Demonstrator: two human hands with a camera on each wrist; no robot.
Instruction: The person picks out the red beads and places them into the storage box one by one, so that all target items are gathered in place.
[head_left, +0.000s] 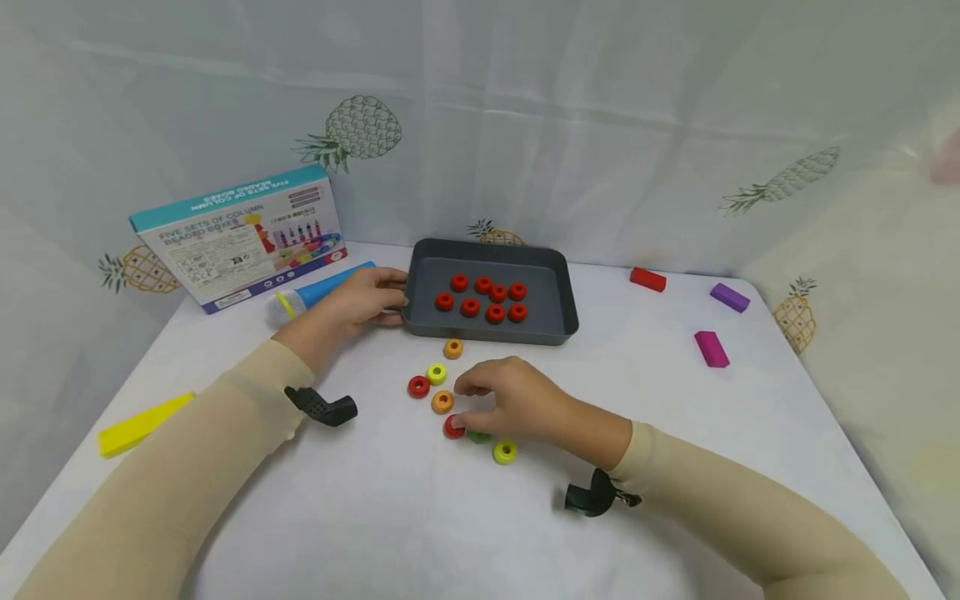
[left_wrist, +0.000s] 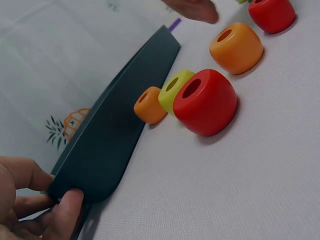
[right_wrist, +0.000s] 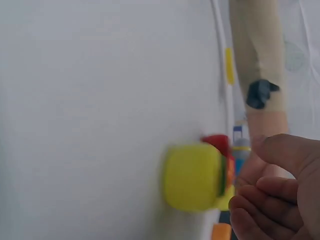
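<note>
My left hand point(head_left: 367, 298) grips the left side of a dark grey tray point(head_left: 491, 334); in the left wrist view, thumb and fingers pinch its corner. Several red beads point(head_left: 469, 307) stand inside the tray. Over the loose beads in front of it hovers my right hand point(head_left: 517, 404), thumb and index finger spread apart and holding nothing. Its thumb overlaps a red bead point(head_left: 452, 427) in the head view, and a green bead point(head_left: 479, 437) is partly hidden beneath the hand. Close by lie a yellow bead point(head_left: 505, 452), an orange bead point(head_left: 442, 402) and another red bead point(head_left: 418, 387).
Behind my left hand lie a blue toy microphone point(head_left: 330, 286) and a printed toy box point(head_left: 243, 237). A yellow block point(head_left: 142, 425) is at the left edge. Red point(head_left: 648, 279), purple point(head_left: 730, 297) and magenta point(head_left: 712, 349) blocks sit at the right. A curtain hangs behind the table.
</note>
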